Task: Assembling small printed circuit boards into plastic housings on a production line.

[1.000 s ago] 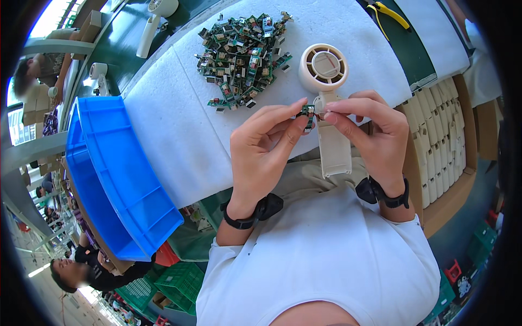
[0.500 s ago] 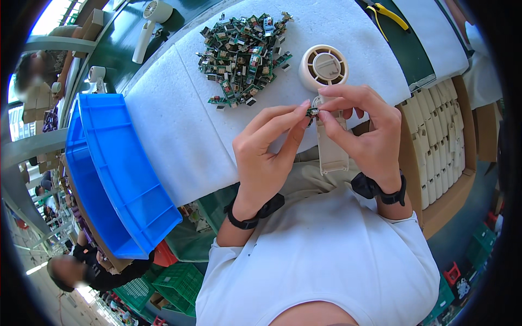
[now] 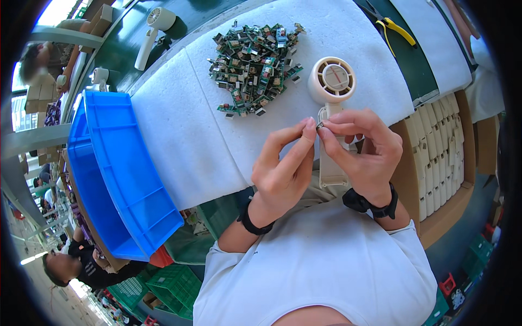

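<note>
A small circuit board (image 3: pixel 319 125) is pinched at its ends between the fingertips of both hands, mostly covered by them. My left hand (image 3: pixel 285 168) is closed on it from the left, my right hand (image 3: pixel 368 148) from the right. Just beneath the hands lies a cream handheld fan, its round slatted head (image 3: pixel 333 80) pointing away from me. The fan's opened handle (image 3: pixel 331 171) reaches toward my lap, partly hidden by my right hand. To the upper left of my hands, a heap of green circuit boards (image 3: pixel 253 70) rests on the white foam sheet (image 3: pixel 201 146).
A blue plastic bin (image 3: pixel 133 179) stands left of the foam. On the right, a cardboard box (image 3: pixel 448 209) holds rows of cream handle parts (image 3: pixel 437 146). Yellow-handled pliers (image 3: pixel 399 31) and another fan (image 3: pixel 155 32) lie on the green table. A co-worker (image 3: pixel 81 266) sits at lower left.
Both hands have shifted slightly toward me, still pinching the circuit board, which is now more covered by the fingertips. The whole scene sits a little lower in view.
</note>
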The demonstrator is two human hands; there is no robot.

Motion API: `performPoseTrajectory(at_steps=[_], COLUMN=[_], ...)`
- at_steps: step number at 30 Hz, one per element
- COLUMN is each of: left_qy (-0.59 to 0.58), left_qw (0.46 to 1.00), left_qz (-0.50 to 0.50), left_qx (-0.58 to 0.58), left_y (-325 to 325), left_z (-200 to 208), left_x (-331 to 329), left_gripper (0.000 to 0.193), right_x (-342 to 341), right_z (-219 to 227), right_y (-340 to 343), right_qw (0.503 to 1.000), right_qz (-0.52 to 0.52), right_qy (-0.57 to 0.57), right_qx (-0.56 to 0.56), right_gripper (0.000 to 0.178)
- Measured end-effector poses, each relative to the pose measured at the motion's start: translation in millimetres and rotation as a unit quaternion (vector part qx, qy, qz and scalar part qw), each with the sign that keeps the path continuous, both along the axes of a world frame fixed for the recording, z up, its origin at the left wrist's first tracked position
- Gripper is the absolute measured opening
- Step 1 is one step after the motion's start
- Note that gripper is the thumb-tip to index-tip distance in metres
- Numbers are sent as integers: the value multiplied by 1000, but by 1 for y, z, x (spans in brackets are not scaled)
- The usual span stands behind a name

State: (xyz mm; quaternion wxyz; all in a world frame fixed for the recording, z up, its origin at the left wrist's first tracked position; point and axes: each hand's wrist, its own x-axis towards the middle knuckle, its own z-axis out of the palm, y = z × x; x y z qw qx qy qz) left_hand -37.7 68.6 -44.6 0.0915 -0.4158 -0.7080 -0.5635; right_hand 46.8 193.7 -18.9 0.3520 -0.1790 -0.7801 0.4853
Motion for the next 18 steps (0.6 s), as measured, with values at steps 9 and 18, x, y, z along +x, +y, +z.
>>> performPoseTrajectory(at_steps=[9, 18], left_qy=[32, -36], left_qw=[998, 966], left_qz=[38, 221], left_qx=[-45, -131], left_y=[-13, -52], left_z=[31, 55], left_x=[-10, -51], left_gripper=[45, 51], right_x=[12, -21], right_z=[8, 41], right_y=[17, 65], right_qw=[994, 965], right_qz=[51, 101], right_qy=[-58, -119], right_qx=[76, 209], right_gripper=[30, 57])
